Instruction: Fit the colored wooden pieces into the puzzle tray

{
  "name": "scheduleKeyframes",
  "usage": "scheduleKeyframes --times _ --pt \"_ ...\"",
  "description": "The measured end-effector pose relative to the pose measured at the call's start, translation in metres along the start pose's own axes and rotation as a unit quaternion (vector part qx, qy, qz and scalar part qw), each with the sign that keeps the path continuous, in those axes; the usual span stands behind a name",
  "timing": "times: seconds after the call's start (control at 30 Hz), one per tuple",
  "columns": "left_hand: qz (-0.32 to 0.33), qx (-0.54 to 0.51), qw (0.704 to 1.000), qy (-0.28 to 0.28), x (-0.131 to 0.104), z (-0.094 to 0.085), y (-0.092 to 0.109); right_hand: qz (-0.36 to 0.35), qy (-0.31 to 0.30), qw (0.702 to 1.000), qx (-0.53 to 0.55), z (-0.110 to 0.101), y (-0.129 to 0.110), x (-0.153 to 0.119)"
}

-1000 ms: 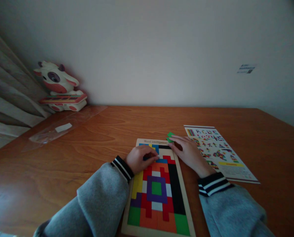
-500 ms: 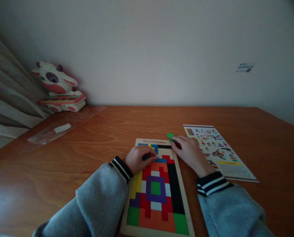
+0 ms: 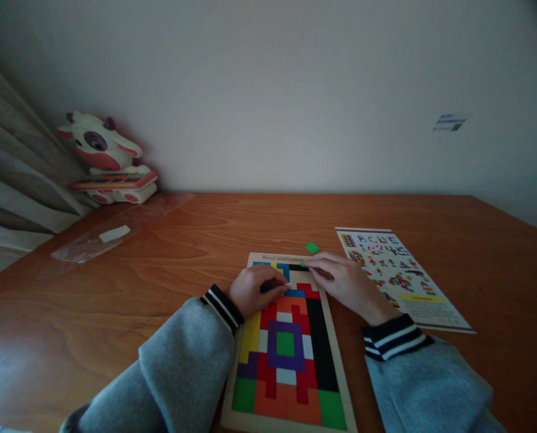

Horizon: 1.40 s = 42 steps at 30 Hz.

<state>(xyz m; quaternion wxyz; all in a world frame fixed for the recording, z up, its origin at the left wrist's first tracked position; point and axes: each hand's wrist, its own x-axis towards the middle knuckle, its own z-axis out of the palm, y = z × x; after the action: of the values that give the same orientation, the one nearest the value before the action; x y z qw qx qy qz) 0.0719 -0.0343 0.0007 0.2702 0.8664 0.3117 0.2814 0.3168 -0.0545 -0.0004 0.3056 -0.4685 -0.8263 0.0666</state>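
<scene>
Green puzzle piece (image 3: 303, 264) in the thumb-and-finger pinch of the right hand (image 3: 343, 282), at the far edge of the wooden polyomino board (image 3: 277, 257). Left hand (image 3: 257, 290) over the board's far left part, thumb and forefinger nearly together; grasp of any piece impossible to tell. Second green piece (image 3: 312, 247) on the tabletop (image 3: 227, 228), just beyond the board; printed pattern sheet (image 3: 415, 313) to the right.

Your grey sleeves (image 3: 187, 367) end in black cuffs (image 3: 397, 338) striped white. At lower centre, your pale board (image 3: 347, 409) carries red, orange, yellow, green, blue, purple, white and black blocks (image 3: 285, 344); mid-frame shows a green tile (image 3: 312, 247). At right, a white sheet (image 3: 430, 316) bears multicoloured figures (image 3: 401, 281) and a yellow band (image 3: 422, 299).
</scene>
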Motion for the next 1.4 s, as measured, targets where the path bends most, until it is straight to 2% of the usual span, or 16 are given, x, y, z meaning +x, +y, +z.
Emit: scheduleKeyframes --times 0.13,0.53,0.63,0.77,0.8,0.97,1.2,1.33,1.4 --pt "0.003 -0.001 1.000 0.002 0.000 0.001 0.000 -0.042 -0.050 0.998 0.022 -0.002 -0.012 -0.001" --pt "0.004 0.000 1.000 0.001 0.000 0.001 -0.001 -0.019 -0.110 0.994 -0.009 0.000 -0.023 0.001" --pt "-0.001 0.000 1.000 -0.001 0.000 0.000 0.000 -0.004 -0.080 0.997 0.002 0.003 -0.018 0.000" --pt "-0.002 -0.002 1.000 -0.006 0.000 0.000 0.000 0.051 0.055 0.997 -0.010 0.011 0.005 -0.001" --pt "-0.002 -0.003 1.000 -0.006 0.000 0.000 0.000 0.056 0.066 0.996 -0.025 0.013 0.011 -0.001" --pt "-0.002 0.001 1.000 -0.006 0.000 -0.001 0.001 0.063 -0.003 0.993 -0.098 0.015 0.028 -0.002" --pt "0.012 0.007 1.000 -0.002 0.000 -0.001 -0.001 0.125 0.021 0.982 -0.138 0.000 0.027 -0.003" --pt "0.077 0.041 0.996 -0.005 -0.001 0.000 -0.001 0.157 0.029 0.983 -0.090 0.000 0.034 -0.005" --pt "0.073 0.056 0.996 -0.022 -0.003 0.002 -0.001 0.195 0.051 0.979 -0.020 0.003 0.039 -0.007"
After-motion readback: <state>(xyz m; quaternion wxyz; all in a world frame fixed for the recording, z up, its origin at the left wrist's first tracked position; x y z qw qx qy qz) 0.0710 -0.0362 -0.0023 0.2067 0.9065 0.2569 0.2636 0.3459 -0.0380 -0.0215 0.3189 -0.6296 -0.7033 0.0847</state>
